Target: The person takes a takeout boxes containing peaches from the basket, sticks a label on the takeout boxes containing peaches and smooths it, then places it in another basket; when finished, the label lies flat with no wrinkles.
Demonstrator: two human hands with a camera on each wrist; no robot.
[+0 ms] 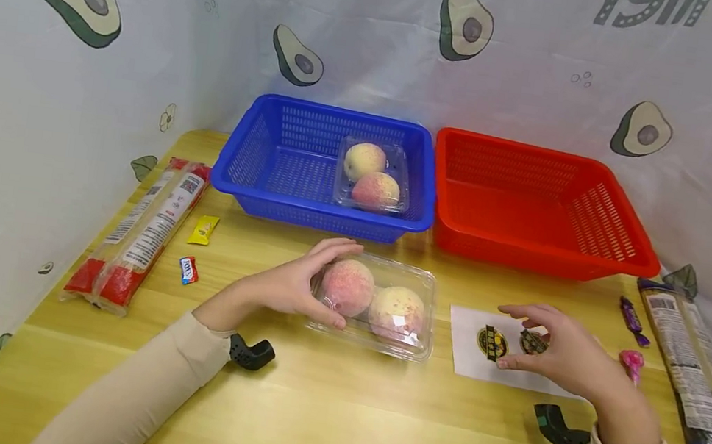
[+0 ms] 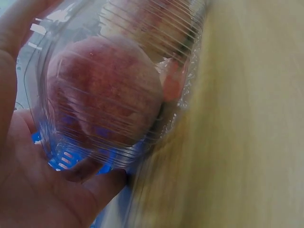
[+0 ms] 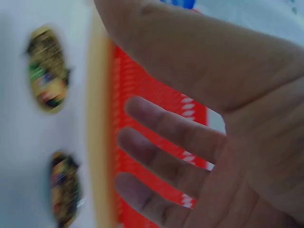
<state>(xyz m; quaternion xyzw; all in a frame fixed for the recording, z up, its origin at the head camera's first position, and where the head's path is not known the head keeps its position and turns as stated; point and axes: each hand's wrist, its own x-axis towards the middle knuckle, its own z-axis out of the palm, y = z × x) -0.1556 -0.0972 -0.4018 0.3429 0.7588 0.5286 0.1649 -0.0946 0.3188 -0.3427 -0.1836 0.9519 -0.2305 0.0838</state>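
peach box [image 1: 385,307], in left grip [image 1: 295,281]

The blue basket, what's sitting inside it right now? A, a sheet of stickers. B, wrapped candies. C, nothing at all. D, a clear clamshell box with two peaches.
D: in the head view the blue basket holds a clear clamshell box with two peaches showing through it.

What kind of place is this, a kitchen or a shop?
Probably neither: it looks like a staged sorting table. An avocado-print cloth screens a wooden table holding a blue basket, a red basket and a sticker sheet.
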